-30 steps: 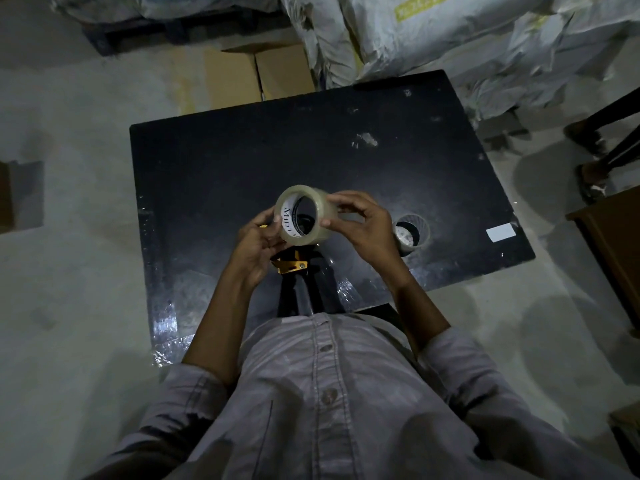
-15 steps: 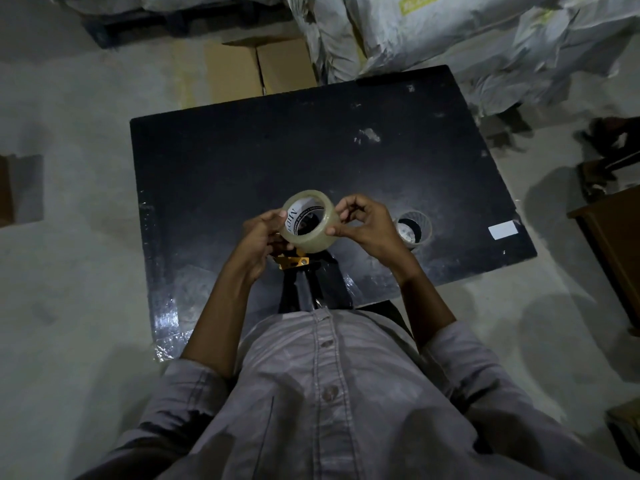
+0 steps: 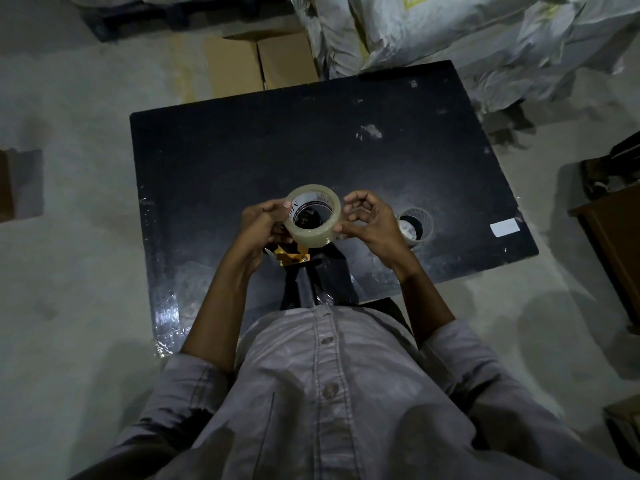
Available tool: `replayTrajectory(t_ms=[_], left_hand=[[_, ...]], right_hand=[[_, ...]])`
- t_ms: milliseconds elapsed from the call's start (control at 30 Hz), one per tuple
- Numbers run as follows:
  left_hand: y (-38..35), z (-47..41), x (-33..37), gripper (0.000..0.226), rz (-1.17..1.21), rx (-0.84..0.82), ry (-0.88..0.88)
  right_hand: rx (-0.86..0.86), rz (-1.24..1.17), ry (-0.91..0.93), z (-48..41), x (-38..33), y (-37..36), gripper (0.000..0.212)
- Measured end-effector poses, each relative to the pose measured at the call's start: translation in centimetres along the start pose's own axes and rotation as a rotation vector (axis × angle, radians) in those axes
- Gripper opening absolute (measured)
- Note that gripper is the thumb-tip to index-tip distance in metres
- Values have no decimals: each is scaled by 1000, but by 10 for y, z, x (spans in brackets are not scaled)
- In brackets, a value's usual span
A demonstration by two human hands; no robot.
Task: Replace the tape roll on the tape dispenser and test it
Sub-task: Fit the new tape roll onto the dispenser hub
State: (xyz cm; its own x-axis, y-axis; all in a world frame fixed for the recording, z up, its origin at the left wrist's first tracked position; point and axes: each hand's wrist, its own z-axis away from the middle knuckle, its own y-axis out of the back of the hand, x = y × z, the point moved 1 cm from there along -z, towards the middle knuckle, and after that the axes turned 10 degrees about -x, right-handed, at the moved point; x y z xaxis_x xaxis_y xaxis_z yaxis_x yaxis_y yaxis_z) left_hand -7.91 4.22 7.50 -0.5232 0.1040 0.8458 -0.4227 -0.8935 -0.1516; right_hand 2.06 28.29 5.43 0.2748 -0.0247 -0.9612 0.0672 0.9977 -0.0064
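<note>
A full roll of clear tape (image 3: pixel 314 233) with a printed white core is held above the near middle of the black table (image 3: pixel 242 161). My left hand (image 3: pixel 261 226) grips its left side. My right hand (image 3: pixel 372 225) pinches the roll's right edge with thumb and forefinger, the other fingers curled apart. Below the roll, the yellow-and-black tape dispenser (image 3: pixel 292 259) lies on the table, mostly hidden by my hands and the roll. A nearly spent tape roll (image 3: pixel 415 225) lies on the table just right of my right hand.
A white label (image 3: pixel 504 226) is stuck near the table's right corner. Cardboard boxes (image 3: pixel 259 64) and grey sacks (image 3: pixel 450 36) stand beyond the far edge. A brown wooden piece of furniture (image 3: pixel 613 244) is at the right. Concrete floor surrounds the table.
The roll has tilted from facing me to lying flatter, its hole now pointing upward. My right hand shifted from covering the roll's side to pinching its right edge.
</note>
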Motion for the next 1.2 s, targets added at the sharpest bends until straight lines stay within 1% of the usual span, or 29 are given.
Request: replayTrajectory(t_ms=[67, 133, 300, 367, 567, 667, 733, 800, 867, 933, 1033, 1100, 1167, 1200], left_hand=[[1, -1, -2, 10, 1, -7, -2], [1, -2, -6, 12, 4, -9, 6], [3, -2, -10, 23, 24, -39, 35], [4, -3, -11, 24, 12, -61, 36], [5, -9, -17, 22, -7, -36, 39], [2, -12, -23, 21, -13, 11, 15], [-4, -12, -27, 21, -3, 42, -24], [-10, -14, -33, 24, 11, 71, -36], [-14, -18, -41, 31, 15, 95, -23], [-16, -22, -48, 34, 1, 109, -15], [-18, -28, -52, 29, -38, 112, -12], [-18, -30, -50, 26, -78, 116, -6], [-16, -33, -47, 25, -182, 135, -21], [-15, -34, -45, 24, -254, 153, -27]], right_hand=[[-14, 17, -4, 2, 2, 2, 64], [-19, 31, -4, 3, 6, 3, 59], [1, -82, -3, 2, 18, 7, 24], [-1, -103, -13, 2, 22, 8, 18], [1, -103, -27, 3, 25, 3, 15], [85, -122, -71, -2, 26, -5, 25], [146, -180, -131, -6, 30, -12, 33], [170, -235, -186, -8, 31, -19, 39], [185, -241, -205, -8, 31, -24, 43], [216, -194, -199, -9, 31, -27, 44], [297, -71, -191, -14, 34, -29, 39], [358, 24, -201, -20, 36, -30, 29], [386, 98, -214, -25, 39, -33, 18], [394, 130, -221, -27, 40, -34, 18]])
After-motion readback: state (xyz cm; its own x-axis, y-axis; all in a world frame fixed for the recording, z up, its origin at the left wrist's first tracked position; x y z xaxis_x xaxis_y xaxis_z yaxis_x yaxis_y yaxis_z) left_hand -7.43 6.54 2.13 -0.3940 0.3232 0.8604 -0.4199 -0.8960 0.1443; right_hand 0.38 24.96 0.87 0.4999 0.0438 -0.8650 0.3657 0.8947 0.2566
